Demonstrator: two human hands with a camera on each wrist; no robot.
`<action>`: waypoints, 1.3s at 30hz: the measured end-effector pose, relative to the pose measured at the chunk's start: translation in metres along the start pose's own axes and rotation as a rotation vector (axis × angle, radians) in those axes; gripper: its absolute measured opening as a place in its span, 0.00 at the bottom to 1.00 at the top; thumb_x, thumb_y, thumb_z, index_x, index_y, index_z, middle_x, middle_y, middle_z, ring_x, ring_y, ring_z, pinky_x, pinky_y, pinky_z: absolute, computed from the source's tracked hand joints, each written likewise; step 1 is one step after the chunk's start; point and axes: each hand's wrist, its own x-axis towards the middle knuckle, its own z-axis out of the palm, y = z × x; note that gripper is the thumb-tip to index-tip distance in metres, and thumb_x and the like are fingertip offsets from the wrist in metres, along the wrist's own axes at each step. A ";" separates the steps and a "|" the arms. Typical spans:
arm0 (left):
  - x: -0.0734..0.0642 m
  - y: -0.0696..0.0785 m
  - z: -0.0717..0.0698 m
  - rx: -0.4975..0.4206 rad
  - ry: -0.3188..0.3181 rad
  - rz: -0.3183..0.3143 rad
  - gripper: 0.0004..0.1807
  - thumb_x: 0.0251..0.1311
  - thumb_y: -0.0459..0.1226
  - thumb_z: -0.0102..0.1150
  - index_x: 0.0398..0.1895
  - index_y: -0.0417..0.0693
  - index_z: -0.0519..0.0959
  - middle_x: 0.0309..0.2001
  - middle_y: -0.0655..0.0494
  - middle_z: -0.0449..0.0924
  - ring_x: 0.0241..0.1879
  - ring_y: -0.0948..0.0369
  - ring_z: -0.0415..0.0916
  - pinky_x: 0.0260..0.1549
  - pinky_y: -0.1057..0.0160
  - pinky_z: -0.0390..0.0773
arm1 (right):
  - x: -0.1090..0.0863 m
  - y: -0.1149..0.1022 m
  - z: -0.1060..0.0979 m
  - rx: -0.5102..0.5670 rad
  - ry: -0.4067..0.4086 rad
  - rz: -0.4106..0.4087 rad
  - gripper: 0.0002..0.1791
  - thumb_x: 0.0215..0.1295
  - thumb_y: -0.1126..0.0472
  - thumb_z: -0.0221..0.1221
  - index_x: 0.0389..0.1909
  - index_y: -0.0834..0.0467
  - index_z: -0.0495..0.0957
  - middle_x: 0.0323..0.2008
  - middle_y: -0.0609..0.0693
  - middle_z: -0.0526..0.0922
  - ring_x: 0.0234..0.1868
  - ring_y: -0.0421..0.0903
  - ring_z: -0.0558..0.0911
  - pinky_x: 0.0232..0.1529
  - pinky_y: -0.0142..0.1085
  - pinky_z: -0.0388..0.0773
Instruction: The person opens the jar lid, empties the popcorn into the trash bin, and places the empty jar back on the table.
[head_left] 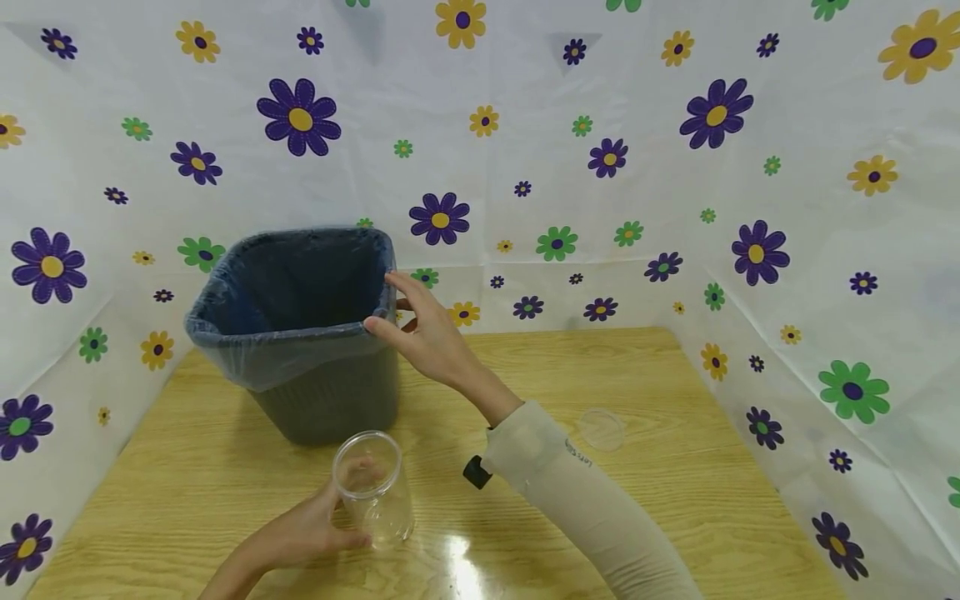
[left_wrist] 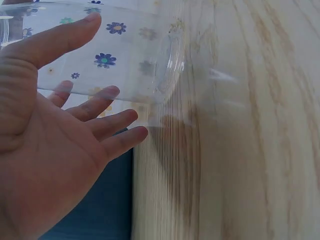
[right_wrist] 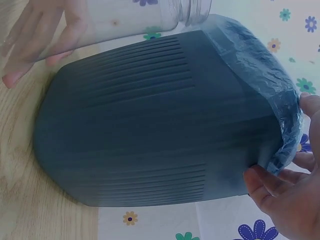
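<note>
A dark grey trash can (head_left: 337, 400) stands upright on the table, its rim wrapped in a translucent bluish liner bag (head_left: 273, 367). My right hand (head_left: 433, 343) holds the can's right front corner, with the thumb on the rim and fingers against the side. In the right wrist view, those fingers (right_wrist: 262, 186) touch the wall below the liner's edge. In front of the can, a clear, lidless plastic jar (head_left: 384, 510) stands upright on the wood. From its left side my left hand (head_left: 309, 529) grips it, thumb in front and fingers behind.
A clear round lid (head_left: 602, 429) lies flat on the wooden table (head_left: 675, 500), right of the right forearm. A black piece (head_left: 477, 472) sticks out from the right wrist sleeve. Flower-printed white sheeting (head_left: 510, 158) encloses the back and both sides.
</note>
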 end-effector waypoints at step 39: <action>-0.079 0.073 -0.129 0.920 0.644 -0.087 0.43 0.74 0.44 0.61 0.80 0.33 0.52 0.74 0.24 0.56 0.76 0.31 0.47 0.70 0.32 0.48 | -0.084 0.039 -0.119 -0.606 -0.113 0.008 0.47 0.78 0.39 0.52 0.84 0.55 0.41 0.83 0.53 0.35 0.83 0.55 0.35 0.78 0.61 0.41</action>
